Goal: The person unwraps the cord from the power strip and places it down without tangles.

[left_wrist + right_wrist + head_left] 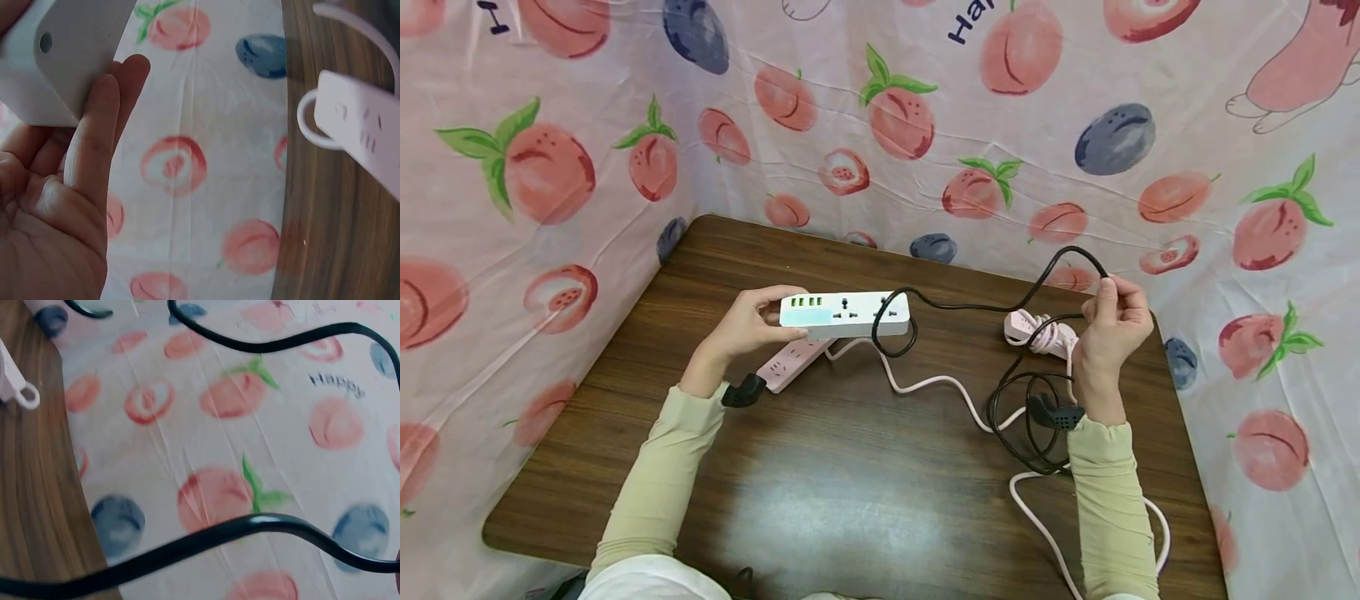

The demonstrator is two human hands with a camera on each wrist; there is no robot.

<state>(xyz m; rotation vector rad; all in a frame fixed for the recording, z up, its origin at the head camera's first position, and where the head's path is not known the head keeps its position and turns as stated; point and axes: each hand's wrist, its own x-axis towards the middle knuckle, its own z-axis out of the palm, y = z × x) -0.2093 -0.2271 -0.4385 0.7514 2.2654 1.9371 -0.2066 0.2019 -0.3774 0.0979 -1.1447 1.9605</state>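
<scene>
Two bare hands are working above a dark wood-grain table (850, 467), the left hand (752, 321) gripping one end of a white power strip (844, 317) and the right hand (1108, 333) pinching a black cord (977, 307) between thumb and fingertips. The left fingers and thumb are curling round the strip's left end, and the strip is sitting raised over the middle of the table, its sockets and green ports facing the head camera. The black cord is looping over the strip's right portion and running across to the right fingertips, while more of it is forming a loose coil below the right hand; whether the coil is touching the tabletop, the views are not making clear. Just below the white strip, and partly hidden by it, a pink power strip (790, 364) is lying at a slant on the table near the left wrist. A pink cord (940, 379) is winding rightward across the wood. Near the right hand, a pale strip (1060, 340) is lying wrapped in pink cord. Cloth (820, 158) printed with peaches and dark blue fruit is hanging behind the table, and light-coloured sleeves (651, 483) are covering both forearms.
</scene>
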